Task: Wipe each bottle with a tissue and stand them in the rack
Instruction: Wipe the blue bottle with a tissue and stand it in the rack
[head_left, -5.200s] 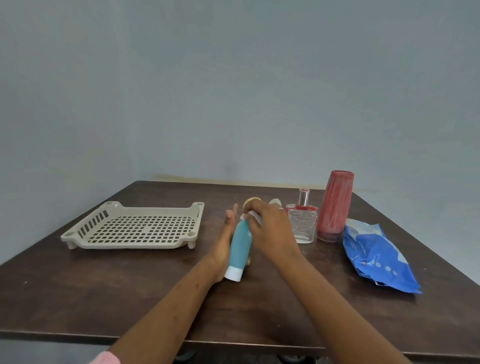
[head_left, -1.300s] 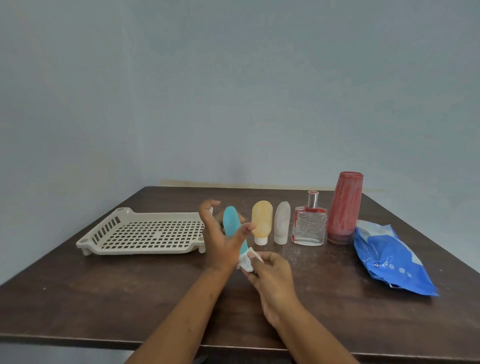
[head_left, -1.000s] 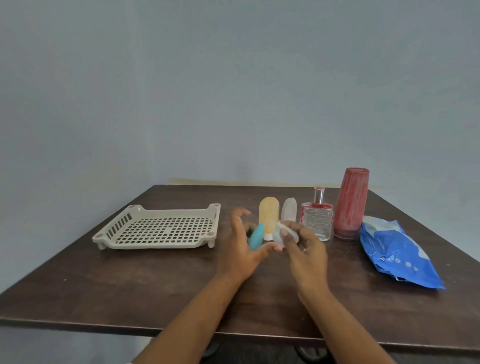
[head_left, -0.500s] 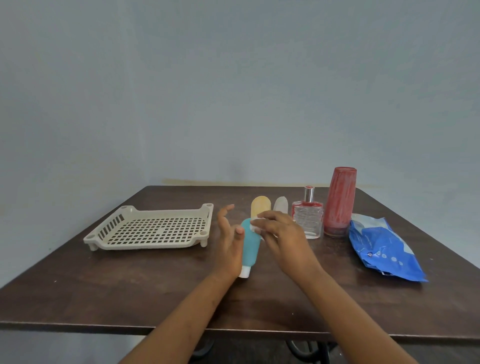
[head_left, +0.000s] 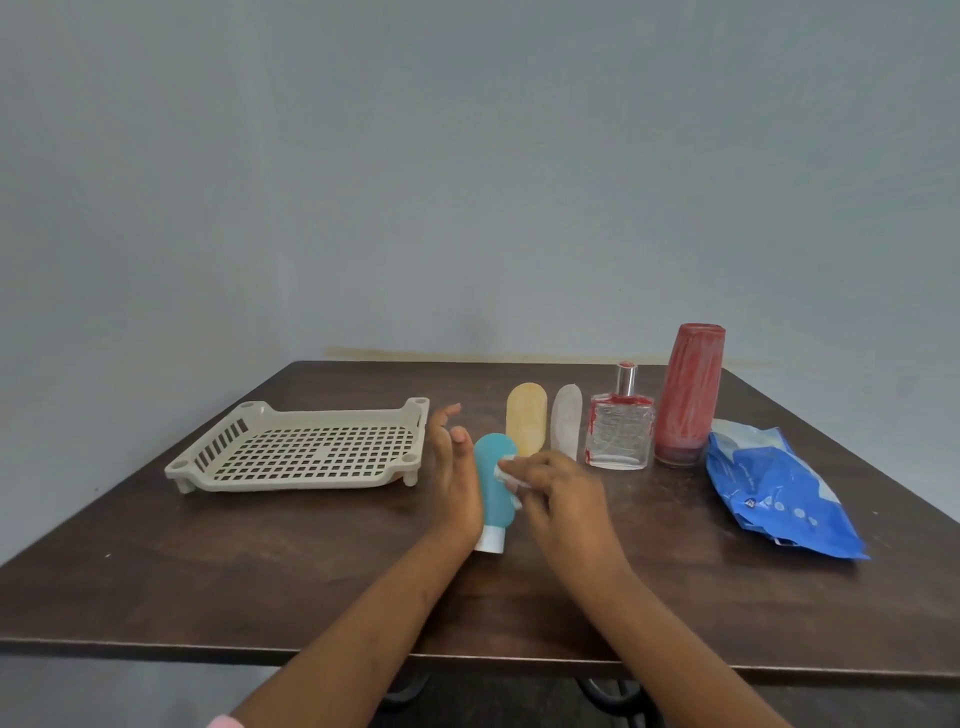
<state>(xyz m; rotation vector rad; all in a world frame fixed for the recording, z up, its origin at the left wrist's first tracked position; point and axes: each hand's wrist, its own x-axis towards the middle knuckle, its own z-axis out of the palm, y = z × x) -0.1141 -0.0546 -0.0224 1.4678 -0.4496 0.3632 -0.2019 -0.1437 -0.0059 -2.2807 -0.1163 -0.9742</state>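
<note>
My right hand's fingers (head_left: 525, 468) were curled round a small crumpled white tissue (head_left: 505, 472), pinching it and pressing it against the upper right side of the teal bottle (head_left: 494, 488). My right hand (head_left: 563, 512) sat just right of that bottle, with the forearm running back toward me. On the other side, the fingers (head_left: 442, 431) of my left hand (head_left: 454, 480) were straight and pointing up, not wrapped round anything I could see. The palm lay flat against the bottle's left flank; the thumb was hidden. The teal bottle stood upright between both hands with its white cap down, near the middle of the dark wooden table (head_left: 249, 566). I could not tell whether the cap touched the tabletop. Just behind it stood a yellow bottle (head_left: 526, 423) and, beside that, a pale bottle (head_left: 566, 426). To their right were a square glass bottle (head_left: 619, 439) with a silver neck and a tall red bottle (head_left: 688, 395), all in one row. A blue packet (head_left: 779, 493) lay flat at the far right. The cream slotted rack (head_left: 301, 452) sat to the left of my left hand, apart from the bottles, with nothing standing in it.
</note>
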